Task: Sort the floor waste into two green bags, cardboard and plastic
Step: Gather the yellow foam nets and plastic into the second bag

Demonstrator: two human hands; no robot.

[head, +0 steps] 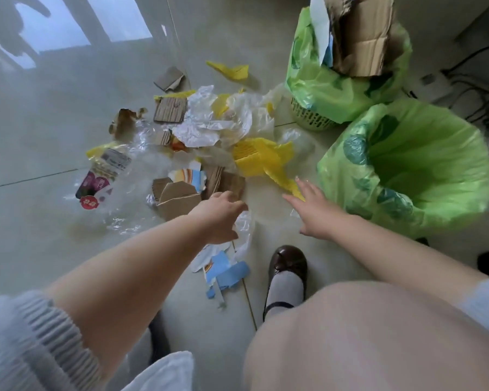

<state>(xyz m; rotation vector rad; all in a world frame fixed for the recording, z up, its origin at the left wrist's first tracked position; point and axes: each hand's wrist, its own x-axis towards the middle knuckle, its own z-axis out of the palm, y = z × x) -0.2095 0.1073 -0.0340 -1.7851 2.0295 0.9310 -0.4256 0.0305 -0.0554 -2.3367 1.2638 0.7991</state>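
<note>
Mixed waste lies in a pile on the tiled floor: brown cardboard pieces (178, 200), a corrugated piece (170, 110), white plastic film (206, 119), a yellow plastic bag (260, 159) and clear printed packaging (108, 170). At the far right, a green bag (322, 88) in a basket holds large cardboard (362, 38). A nearer green bag (407, 170) stands open. My left hand (218, 215) hovers with curled fingers by the cardboard, above a white plastic sheet (244, 227); whether it grips anything is unclear. My right hand (314, 213) is open, fingers spread, its fingertips at the yellow bag's corner.
Blue and white paper scraps (223, 272) lie near my brown shoe (288, 266). Cables (477, 88) run along the floor behind the bags. A loose yellow piece (232, 70) and a small cardboard scrap (171, 79) sit beyond the pile.
</note>
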